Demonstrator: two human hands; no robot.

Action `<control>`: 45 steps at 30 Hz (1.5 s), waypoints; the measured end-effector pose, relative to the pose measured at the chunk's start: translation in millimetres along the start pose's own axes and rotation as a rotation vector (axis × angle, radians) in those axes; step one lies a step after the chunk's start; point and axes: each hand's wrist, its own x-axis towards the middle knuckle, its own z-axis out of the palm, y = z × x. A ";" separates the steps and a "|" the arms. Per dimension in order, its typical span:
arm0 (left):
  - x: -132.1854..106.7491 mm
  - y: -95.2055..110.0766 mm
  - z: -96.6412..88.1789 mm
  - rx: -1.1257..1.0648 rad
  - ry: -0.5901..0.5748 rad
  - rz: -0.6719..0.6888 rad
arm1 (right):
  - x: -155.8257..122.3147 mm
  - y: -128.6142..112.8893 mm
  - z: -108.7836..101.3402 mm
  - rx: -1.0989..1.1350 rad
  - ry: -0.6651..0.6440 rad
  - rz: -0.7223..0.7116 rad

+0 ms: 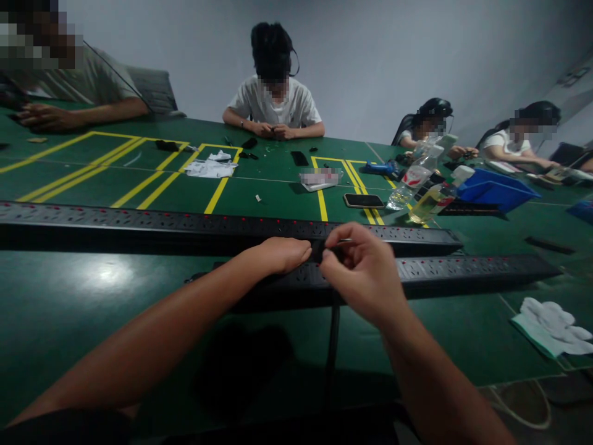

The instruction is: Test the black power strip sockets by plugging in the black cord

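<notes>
My left hand [282, 253] and my right hand [361, 272] meet above the nearer of two long black power strips [463, 269]. Both hands are closed in a pinch on a small dark part [319, 250] held between their fingertips, just over the strip. A black cable [332, 346] hangs down from under the hands toward the table's near edge. The farther power strip [139, 219] runs across the green table [92, 296] behind the hands.
White gloves [556, 324] lie at the right. A phone [364, 200], plastic bottles [412, 182] and a blue bin [500, 188] sit beyond the strips. Several people sit round the far side, hands on small parts. Papers [210, 167] lie on yellow lines.
</notes>
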 end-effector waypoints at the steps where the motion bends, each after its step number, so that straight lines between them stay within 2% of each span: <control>1: -0.6 1.9 0.3 0.026 0.026 -0.016 | 2.7 -1.7 -8.6 0.046 0.061 0.003; 3: -2.1 5.3 1.3 0.083 0.091 -0.045 | 6.0 4.0 -23.6 0.081 0.070 0.013; 6: -3.6 7.9 2.7 0.135 0.152 -0.034 | -1.2 30.6 -36.5 0.087 -0.036 0.033; 9: -3.5 6.8 2.9 0.104 0.164 0.006 | -23.0 59.5 -41.3 0.011 -0.120 0.018; 12: -2.6 3.5 2.8 0.057 0.149 0.010 | -46.6 75.8 -45.5 -0.137 -0.231 -0.078; 16: -1.5 -0.8 3.3 0.041 0.132 0.018 | -63.7 82.6 -50.7 -0.294 -0.306 -0.202; 22: -1.5 -1.9 1.6 0.027 0.087 0.030 | -70.6 88.0 -49.5 -0.437 -0.359 -0.199; 29: -3.5 6.6 -1.9 0.121 0.116 0.018 | -77.1 95.6 -44.3 -0.394 -0.313 -0.272; 32: -4.5 9.7 -2.9 0.161 0.144 0.036 | -78.2 94.9 -49.5 -0.367 -0.310 -0.299; 35: -5.6 10.7 -3.9 0.167 0.148 0.053 | -70.8 100.6 -76.8 -0.395 -0.262 -0.329; 38: -6.4 10.4 -5.0 0.149 0.143 0.071 | -52.2 120.0 -127.1 -0.486 -0.066 -0.351; 40: -6.9 10.6 -6.0 0.127 0.143 0.082 | -36.9 138.5 -161.3 -0.686 -0.115 -0.289; 42: -8.0 11.6 -7.4 0.098 0.140 0.100 | -23.0 156.5 -185.2 -0.875 -0.191 -0.220; 45: -12.3 15.7 -10.1 0.033 0.124 0.150 | -9.4 174.6 -195.7 -0.990 -0.343 -0.164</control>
